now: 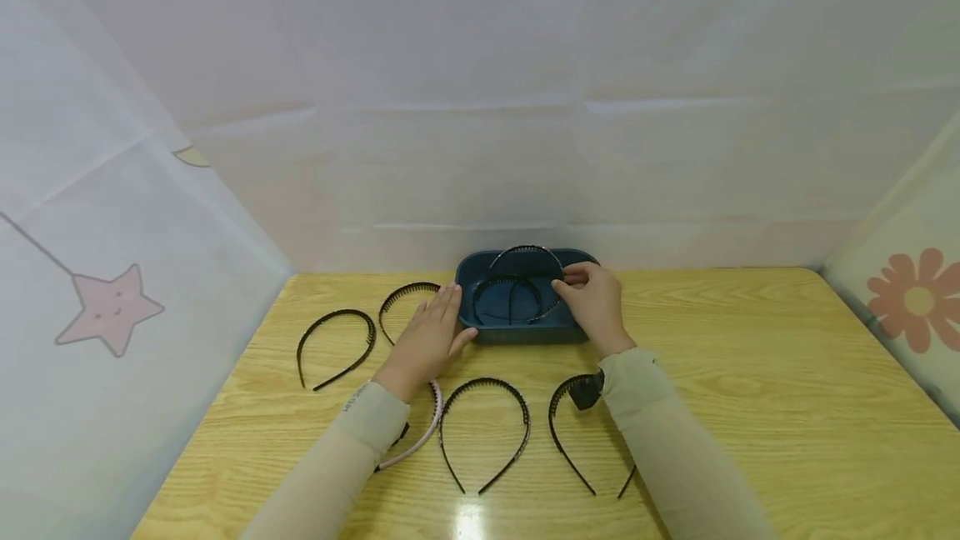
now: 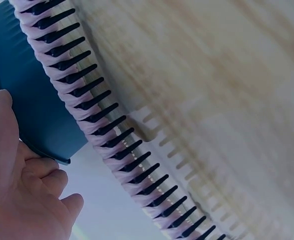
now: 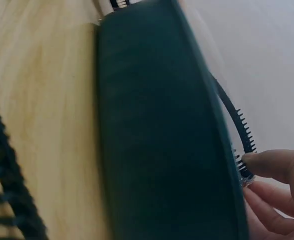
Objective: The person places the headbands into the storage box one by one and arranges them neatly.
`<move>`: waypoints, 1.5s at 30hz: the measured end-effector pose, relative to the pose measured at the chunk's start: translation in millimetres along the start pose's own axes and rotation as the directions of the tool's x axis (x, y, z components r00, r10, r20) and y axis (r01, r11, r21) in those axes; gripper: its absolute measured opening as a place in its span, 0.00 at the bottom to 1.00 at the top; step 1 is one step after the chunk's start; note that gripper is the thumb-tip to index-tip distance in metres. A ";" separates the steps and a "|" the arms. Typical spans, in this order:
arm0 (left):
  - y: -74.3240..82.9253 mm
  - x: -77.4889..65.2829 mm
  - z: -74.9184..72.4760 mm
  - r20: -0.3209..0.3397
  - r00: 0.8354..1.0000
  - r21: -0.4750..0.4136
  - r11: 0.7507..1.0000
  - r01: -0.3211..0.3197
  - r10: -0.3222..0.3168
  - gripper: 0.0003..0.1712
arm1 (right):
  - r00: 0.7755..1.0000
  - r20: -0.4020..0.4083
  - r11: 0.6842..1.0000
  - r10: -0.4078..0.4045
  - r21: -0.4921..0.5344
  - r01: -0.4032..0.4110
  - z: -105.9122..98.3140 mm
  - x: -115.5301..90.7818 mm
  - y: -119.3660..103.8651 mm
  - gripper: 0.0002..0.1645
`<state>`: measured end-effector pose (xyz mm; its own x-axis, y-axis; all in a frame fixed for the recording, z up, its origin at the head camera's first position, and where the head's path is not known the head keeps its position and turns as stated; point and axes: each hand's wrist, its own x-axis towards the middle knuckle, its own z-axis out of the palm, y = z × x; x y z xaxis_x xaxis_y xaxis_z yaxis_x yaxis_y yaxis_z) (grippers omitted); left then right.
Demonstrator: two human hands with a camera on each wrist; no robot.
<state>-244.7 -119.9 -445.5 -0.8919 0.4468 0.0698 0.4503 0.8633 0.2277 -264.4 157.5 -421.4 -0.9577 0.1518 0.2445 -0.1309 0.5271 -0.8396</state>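
A dark blue bin (image 1: 536, 337) stands at the back of the table. My right hand (image 1: 594, 307) pinches a black toothed headband (image 1: 528, 248) by its side between thumb and fingers. In the right wrist view, this headband (image 3: 239, 125) shows past the bin's rim. Another black headband (image 1: 480, 290) lies inside the bin. My left hand (image 1: 429, 336) rests against the bin's left end, with fingers extended. Below the left wrist lies a pink headband (image 1: 435, 419) with black teeth, partly hidden; it looms large in the left wrist view.
On the wooden table (image 1: 750, 373) lie black headbands: one far left (image 1: 337, 312), one by the left hand (image 1: 386, 307), one in front (image 1: 485, 380). A headband with a black bow (image 1: 585, 392) is partly under the right sleeve. Pale cloth (image 1: 480, 148) hangs behind.
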 end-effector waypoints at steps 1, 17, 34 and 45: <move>0.2 0.1 -0.1 0.000 1.000 0.001 1.000 0.001 -0.001 0.45 | 1.000 0.006 1.000 -0.002 -0.017 0.002 2.0 -0.6 -0.4 0.20; -2.3 -1.7 0.7 -0.011 1.000 0.020 1.000 -0.006 0.006 0.45 | 0.996 0.064 0.981 -0.064 -0.179 0.075 18.9 -7.1 1.3 0.17; 0.7 2.3 0.7 0.008 1.000 0.028 1.000 -0.011 0.011 0.45 | 0.977 0.111 0.961 -0.181 -0.190 0.199 10.2 -13.4 0.1 0.11; 1.1 -0.1 1.2 0.016 1.000 0.033 0.999 -0.005 0.005 0.45 | 0.975 0.152 0.978 -0.162 -0.104 0.179 -14.6 -15.5 -9.9 0.12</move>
<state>-244.1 -118.8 -446.4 -0.8890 0.4545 0.0558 0.4561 0.8683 0.1948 -244.5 162.1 -409.7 -0.9514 -0.0646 0.3011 -0.2729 0.6302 -0.7269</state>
